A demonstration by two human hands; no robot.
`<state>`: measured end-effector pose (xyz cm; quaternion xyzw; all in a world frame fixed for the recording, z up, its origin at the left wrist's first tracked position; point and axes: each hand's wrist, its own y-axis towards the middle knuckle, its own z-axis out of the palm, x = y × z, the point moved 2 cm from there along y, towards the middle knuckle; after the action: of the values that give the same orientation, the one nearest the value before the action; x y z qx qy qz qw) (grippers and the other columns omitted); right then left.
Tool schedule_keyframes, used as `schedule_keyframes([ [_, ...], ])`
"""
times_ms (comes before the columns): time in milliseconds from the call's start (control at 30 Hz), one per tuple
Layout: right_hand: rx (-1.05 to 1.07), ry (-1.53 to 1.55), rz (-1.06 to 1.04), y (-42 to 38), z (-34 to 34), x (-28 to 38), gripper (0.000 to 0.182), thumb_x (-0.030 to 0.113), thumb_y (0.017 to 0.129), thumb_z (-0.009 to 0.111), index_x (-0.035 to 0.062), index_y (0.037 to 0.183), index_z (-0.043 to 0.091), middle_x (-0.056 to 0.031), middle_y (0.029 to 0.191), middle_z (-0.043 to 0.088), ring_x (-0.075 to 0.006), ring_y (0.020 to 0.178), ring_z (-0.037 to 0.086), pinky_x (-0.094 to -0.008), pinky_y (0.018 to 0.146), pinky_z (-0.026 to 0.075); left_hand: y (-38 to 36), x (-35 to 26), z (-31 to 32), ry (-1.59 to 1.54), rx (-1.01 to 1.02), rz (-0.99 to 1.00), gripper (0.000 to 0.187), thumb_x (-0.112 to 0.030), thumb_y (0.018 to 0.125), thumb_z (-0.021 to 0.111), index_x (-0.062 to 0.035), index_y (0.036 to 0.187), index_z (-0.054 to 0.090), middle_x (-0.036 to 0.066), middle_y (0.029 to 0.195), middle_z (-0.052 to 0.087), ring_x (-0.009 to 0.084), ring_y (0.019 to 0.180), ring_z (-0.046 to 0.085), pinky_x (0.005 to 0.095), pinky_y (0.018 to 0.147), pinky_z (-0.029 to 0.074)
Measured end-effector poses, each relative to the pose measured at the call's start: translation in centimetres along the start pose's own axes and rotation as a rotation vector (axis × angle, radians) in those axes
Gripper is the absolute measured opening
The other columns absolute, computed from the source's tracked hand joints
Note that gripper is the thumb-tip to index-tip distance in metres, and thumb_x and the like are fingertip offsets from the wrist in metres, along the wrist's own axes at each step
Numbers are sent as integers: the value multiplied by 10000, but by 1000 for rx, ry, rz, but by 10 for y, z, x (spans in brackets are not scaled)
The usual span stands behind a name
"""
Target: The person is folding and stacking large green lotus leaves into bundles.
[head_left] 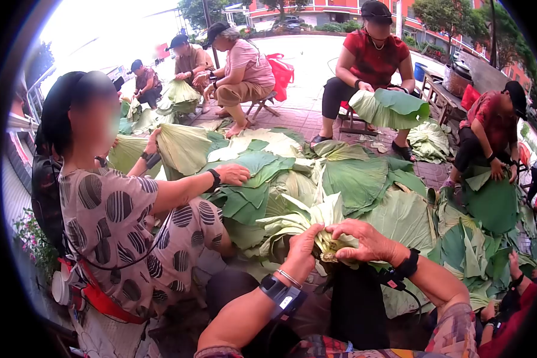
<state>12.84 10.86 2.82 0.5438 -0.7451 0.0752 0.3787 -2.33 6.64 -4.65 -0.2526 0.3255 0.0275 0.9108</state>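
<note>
Leaf bundle (323,216): left hand (303,246), right hand (369,240) fingers gripping; leaf pile (352,179) beyond, co-worker (110,221) close at left.

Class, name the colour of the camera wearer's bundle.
The bundle is pale yellow-green, in the head view.

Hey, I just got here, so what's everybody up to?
The wearer's left hand and right hand hold a bundle of folded leaves near its stem end, beside a heap of large leaves. To the left, a seated person in patterned clothes holds a pale leaf. Across the heap, someone in red handles another leaf.
</note>
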Motion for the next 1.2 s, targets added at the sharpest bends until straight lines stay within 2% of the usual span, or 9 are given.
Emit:
schedule_keyframes([
  [133,-86,48,85,-13,-5,-13,471,430,757,612,75,1059,540,-136,1053,560,-301,956,530,-371,839,418,-12,-4,6,43,-43,-51,211,-95,720,618,9,896,565,104,823,610,214,688,591,332,652,500],
  [167,-113,-32,129,-22,-6,-30,583,510,780,548,70,1159,507,-140,1132,544,-289,1076,496,-358,924,373,-11,-5,5,52,-33,-10,209,-91,719,615,6,898,566,101,825,611,217,697,592,337,663,500],
  [233,-307,107,339,-44,-8,-70,549,467,806,542,55,1167,495,-131,1095,562,-246,1032,527,-352,866,411,-6,-8,-2,57,-35,36,213,-69,712,618,22,899,569,90,840,608,205,730,592,328,681,494],
  [333,-514,-42,730,-107,0,-148,528,413,766,597,46,1132,494,-175,996,590,-283,946,559,-366,824,426,0,-17,-12,41,-4,50,192,-64,707,626,18,874,580,73,842,605,189,738,586,307,690,484],
  [533,-333,-350,1010,-252,76,-250,645,336,699,660,41,1219,419,-222,1211,450,-342,1138,425,-357,942,354,2,-36,-15,84,-69,91,181,-94,704,622,-26,867,581,72,853,613,202,752,589,319,720,479],
  [600,-112,-248,1208,-268,98,-249,746,322,688,660,82,1303,312,-181,1370,245,-328,1261,246,-425,986,294,0,-39,-11,70,-63,62,261,-94,724,602,-14,969,563,109,929,622,241,813,602,365,774,486],
  [867,-70,-483,1260,-242,141,-226,849,279,643,725,107,1329,256,-169,1405,132,-348,1301,137,-519,958,280,1,-30,-10,82,-79,-8,292,-104,734,573,-10,1009,546,127,958,618,269,834,603,395,783,485],
  [967,-9,-658,1220,-248,157,-239,722,157,708,630,112,1325,257,-170,1405,156,-349,1292,176,-551,925,290,-1,-27,-9,100,-58,-36,374,-118,732,571,-5,1083,504,117,1017,590,272,897,578,417,828,453],
  [1200,20,-709,1064,-252,150,-237,552,159,771,506,113,1290,321,-166,1365,243,-341,1241,265,-529,895,288,-8,-27,0,98,-82,-19,334,-100,732,572,-6,1048,521,132,990,604,276,863,593,407,813,469],
])
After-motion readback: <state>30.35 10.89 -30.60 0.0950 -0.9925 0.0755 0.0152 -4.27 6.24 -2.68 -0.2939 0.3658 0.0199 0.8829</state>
